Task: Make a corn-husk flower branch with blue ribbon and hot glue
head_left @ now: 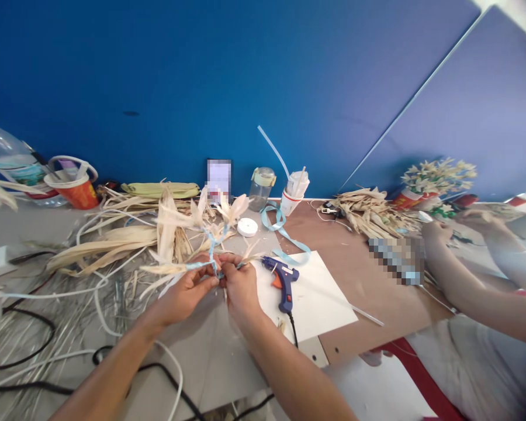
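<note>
Over the grey surface point(188, 356), the left hand point(186, 297) and right hand point(244, 287) meet, fingertips of both pinching the blue-wrapped stem point(211, 248), whose branches carry pale husk petals point(234, 215) at their upper ends. Just right of the right hand, a blue glue gun point(288, 280) lies on white paper point(322, 304), while dry husks point(109, 242) spread to the left and a light-blue ribbon point(296, 248) curls beyond the paper.
</note>
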Available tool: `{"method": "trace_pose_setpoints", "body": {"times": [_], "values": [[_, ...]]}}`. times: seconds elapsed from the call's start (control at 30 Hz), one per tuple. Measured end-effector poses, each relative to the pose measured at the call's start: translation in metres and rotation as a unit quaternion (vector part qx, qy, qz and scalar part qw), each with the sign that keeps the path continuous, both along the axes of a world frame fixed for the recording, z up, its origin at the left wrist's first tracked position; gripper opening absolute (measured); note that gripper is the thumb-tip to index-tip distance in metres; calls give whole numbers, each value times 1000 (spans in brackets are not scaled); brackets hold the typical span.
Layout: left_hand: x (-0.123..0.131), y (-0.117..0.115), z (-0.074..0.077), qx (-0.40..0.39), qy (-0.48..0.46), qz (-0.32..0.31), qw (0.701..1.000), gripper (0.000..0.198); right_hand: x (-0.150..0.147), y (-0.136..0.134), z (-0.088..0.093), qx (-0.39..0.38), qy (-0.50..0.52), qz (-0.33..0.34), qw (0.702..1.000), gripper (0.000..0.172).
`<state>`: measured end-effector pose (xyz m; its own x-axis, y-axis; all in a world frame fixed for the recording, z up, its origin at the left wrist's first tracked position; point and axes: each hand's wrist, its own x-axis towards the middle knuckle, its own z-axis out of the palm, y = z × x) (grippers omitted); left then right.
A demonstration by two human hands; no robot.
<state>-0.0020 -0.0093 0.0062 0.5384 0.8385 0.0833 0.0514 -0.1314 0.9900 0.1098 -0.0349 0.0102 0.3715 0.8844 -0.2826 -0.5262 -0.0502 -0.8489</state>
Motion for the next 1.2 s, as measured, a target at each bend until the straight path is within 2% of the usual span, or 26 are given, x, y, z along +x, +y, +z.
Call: {"method": "trace_pose_setpoints", "body": {"times": [0.1,0.3,0.4,0.5,0.57,0.67,0.77,0.87,0.97,1.1,1.2], "values": [[-6,2,-2,-6,22,-11,1000,14,2,-1,-1,-10,-68,2,998,14],[-7,8,-14,-24,45,12,999,16,3,0,-5,10,-168,34,985,15],[-5,7,-10,-51,42,18,998,13,4,-1,-1,21,-213,58,975,21],[-5,8,1,-48,14,-4,999,14,4,-4,6,13,-251,68,966,25],[-5,8,6,-41,2,4,999,13,5,-6,11,13,-275,72,959,29],[-5,7,8,-33,8,-2,999,9,6,-8,14,22,-304,82,949,34],[-4,7,7,-35,4,-3,999,7,8,-9,15,19,-283,91,955,35],[-5,9,7,-42,-16,25,999,12,8,-12,15,27,-173,127,976,19],[-6,12,7,-44,-22,61,997,13,5,-14,11,33,-84,149,985,24],[-6,14,6,-50,-17,89,995,14,0,-12,0,22,-129,92,987,12],[-6,14,5,-45,-9,87,995,12,-1,-11,-5,26,-174,82,981,6]]}}
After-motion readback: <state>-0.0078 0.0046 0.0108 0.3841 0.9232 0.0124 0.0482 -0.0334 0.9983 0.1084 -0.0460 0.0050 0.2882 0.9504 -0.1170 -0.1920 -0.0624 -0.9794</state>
